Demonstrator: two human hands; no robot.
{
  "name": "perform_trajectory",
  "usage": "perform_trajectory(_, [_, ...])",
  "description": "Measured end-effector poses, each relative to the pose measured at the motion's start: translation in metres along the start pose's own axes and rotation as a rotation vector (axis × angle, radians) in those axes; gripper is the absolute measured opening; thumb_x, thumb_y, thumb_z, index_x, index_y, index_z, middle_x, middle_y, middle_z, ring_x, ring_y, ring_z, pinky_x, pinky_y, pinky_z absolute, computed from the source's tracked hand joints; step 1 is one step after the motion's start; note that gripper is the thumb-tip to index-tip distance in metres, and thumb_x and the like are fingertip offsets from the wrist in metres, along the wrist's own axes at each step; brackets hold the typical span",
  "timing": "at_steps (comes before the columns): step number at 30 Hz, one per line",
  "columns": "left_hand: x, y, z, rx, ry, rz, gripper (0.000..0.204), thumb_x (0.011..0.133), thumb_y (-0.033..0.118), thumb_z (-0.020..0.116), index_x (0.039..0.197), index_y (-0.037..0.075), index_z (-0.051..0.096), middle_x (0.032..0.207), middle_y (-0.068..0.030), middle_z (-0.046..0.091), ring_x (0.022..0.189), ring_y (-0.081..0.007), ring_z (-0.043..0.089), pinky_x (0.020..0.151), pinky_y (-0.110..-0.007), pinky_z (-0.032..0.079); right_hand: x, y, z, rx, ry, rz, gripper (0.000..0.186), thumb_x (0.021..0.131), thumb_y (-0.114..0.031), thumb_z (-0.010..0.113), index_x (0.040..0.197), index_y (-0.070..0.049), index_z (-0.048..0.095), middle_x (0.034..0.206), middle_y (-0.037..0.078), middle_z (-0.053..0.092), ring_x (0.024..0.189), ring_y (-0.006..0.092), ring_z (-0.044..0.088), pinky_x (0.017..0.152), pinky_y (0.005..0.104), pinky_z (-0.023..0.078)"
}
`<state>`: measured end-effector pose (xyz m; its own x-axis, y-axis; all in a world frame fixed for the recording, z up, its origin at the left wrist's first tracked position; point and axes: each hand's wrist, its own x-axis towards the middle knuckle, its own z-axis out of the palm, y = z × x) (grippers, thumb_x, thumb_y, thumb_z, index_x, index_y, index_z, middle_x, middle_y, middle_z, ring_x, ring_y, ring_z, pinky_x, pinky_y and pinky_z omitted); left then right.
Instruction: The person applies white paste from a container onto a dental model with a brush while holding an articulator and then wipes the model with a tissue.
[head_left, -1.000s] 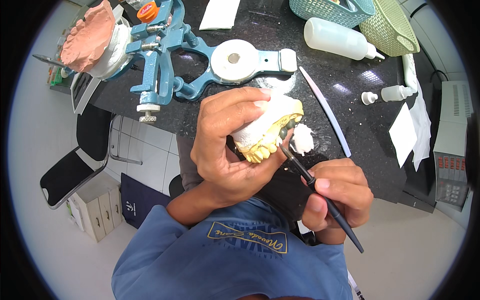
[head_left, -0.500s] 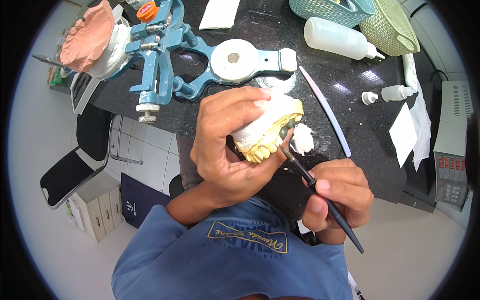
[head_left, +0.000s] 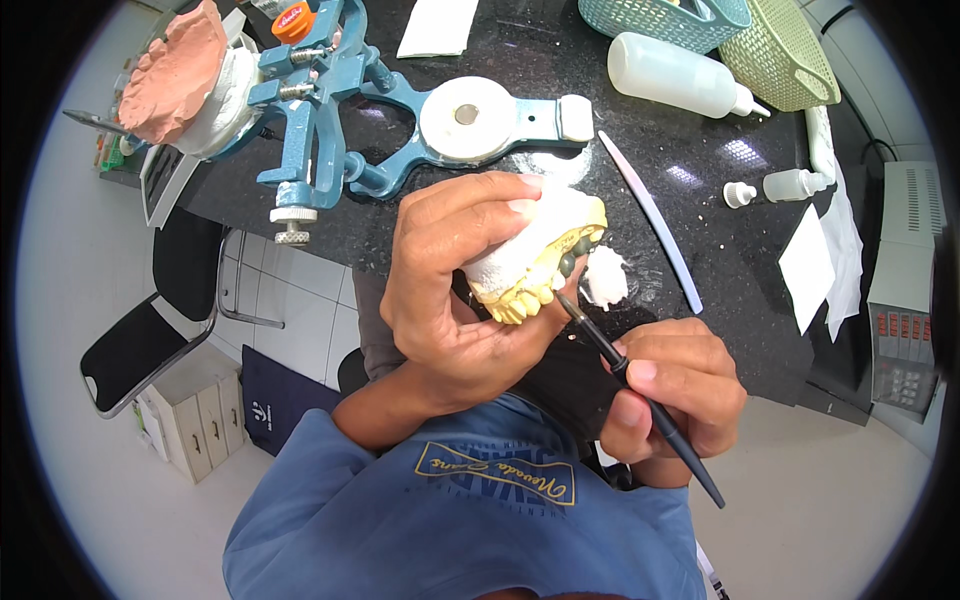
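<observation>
Left hand [head_left: 435,270]: curled snugly round a dental model [head_left: 530,250]
Right hand [head_left: 690,385]: pinching a slim dark pen-like tool [head_left: 598,340], tip right by the teeth [head_left: 518,306], can't tell if touching
Dental model: up by the near edge of the table [head_left: 540,50]
White lump [head_left: 605,277]: just right of the model
Blue articulator [head_left: 392,165]: far left, pink cast [head_left: 175,75] at its left end

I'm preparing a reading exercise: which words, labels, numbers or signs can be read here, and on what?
Blue shirt: yellow-framed script, dark lettering; wording not copied.
Orange lid: pale lettering, too blurred.
Navy panel: white anchor-like emblem; lettering too small.
Grey device: red markings, too small to read.
</observation>
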<state>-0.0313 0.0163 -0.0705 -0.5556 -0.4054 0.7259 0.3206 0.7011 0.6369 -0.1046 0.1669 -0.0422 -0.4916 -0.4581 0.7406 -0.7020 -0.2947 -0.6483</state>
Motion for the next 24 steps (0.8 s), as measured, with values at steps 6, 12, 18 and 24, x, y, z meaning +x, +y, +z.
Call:
perform_trajectory(6, [0.0007, -0.0004, 0.0013, -0.012, 0.001, 0.002, 0.053, 0.075, 0.001, 0.077, 0.116, 0.001, 0.044, 0.112, -0.0201, 0.053, 0.105, -0.028, 0.06, 0.087, -0.036, 0.054, -0.0019, -0.0012, -0.0021, 0.001, 0.009, 0.009, 0.023, 0.072, 0.001, 0.07, 0.093, 0.002, 0.061, 0.073, 0.011, 0.063, 0.059, 0.0216, 0.066, 0.051, 0.0283, 0.056])
perform_trajectory(12, [-0.0001, -0.0004, -0.0001, -0.002, 0.0, 0.002, 0.053, 0.075, 0.002, 0.078, 0.116, 0.001, 0.044, 0.112, -0.0201, 0.053, 0.105, -0.028, 0.06, 0.087, -0.036, 0.054, -0.0022, 0.0003, -0.0016, -0.002, -0.01, 0.015, 0.023, 0.072, 0.001, 0.07, 0.093, 0.001, 0.061, 0.074, 0.011, 0.063, 0.059, 0.0219, 0.066, 0.052, 0.0284, 0.056])
perform_trajectory(18, [-0.0004, -0.0012, 0.001, -0.009, 0.002, 0.001, 0.054, 0.075, 0.002, 0.078, 0.116, 0.001, 0.044, 0.112, -0.0202, 0.053, 0.105, -0.0277, 0.06, 0.087, -0.035, 0.054, -0.0032, 0.0002, -0.0023, 0.004, 0.008, 0.014, 0.022, 0.072, 0.001, 0.07, 0.092, 0.001, 0.061, 0.074, 0.011, 0.063, 0.059, 0.0217, 0.066, 0.052, 0.0281, 0.056])
perform_trajectory(24, [-0.0003, -0.0006, 0.0001, -0.002, 0.001, 0.002, 0.054, 0.075, 0.002, 0.078, 0.117, 0.001, 0.044, 0.113, -0.0204, 0.054, 0.104, -0.0274, 0.06, 0.087, -0.035, 0.054, -0.002, -0.0005, -0.0017, -0.009, -0.003, 0.006, 0.024, 0.072, 0.001, 0.071, 0.093, 0.001, 0.06, 0.073, 0.01, 0.063, 0.059, 0.0213, 0.066, 0.052, 0.0276, 0.056])
